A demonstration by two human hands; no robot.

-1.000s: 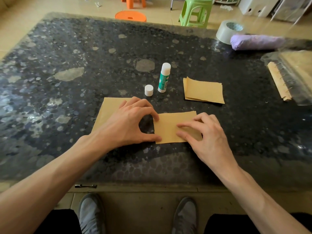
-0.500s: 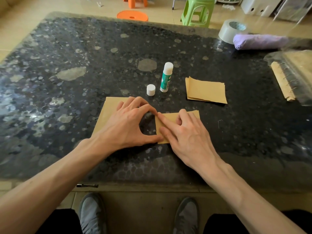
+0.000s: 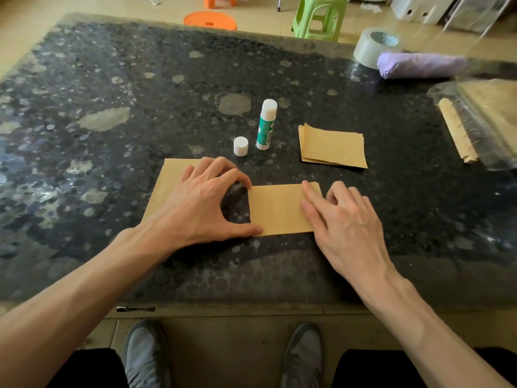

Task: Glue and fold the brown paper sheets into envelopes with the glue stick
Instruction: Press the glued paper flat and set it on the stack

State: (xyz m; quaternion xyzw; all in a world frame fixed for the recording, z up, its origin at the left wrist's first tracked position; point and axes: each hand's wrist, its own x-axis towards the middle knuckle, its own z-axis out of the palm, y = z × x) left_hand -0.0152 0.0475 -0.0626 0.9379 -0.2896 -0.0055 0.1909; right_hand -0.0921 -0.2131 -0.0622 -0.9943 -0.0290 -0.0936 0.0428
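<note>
L hand point(image 3: 201, 203) is spread wide, thumb & forefinger tips pinning the left end of the folded paper point(image 3: 279, 210), palm on a flat sheet point(image 3: 167, 186); R hand point(image 3: 347, 222) presses two straight fingers on its right end, gripping nothing. Paper lies btw the hands by the worktop's point(image 3: 84, 79) near edge, long axis left-right; R hand looks best placed to rub the crease. Beyond: uncapped glue stick point(image 3: 267, 124), cap point(image 3: 241, 146), folded stack point(image 3: 333, 147); clear bag point(image 3: 481, 135) at right edge seems to hold more paper.
</note>
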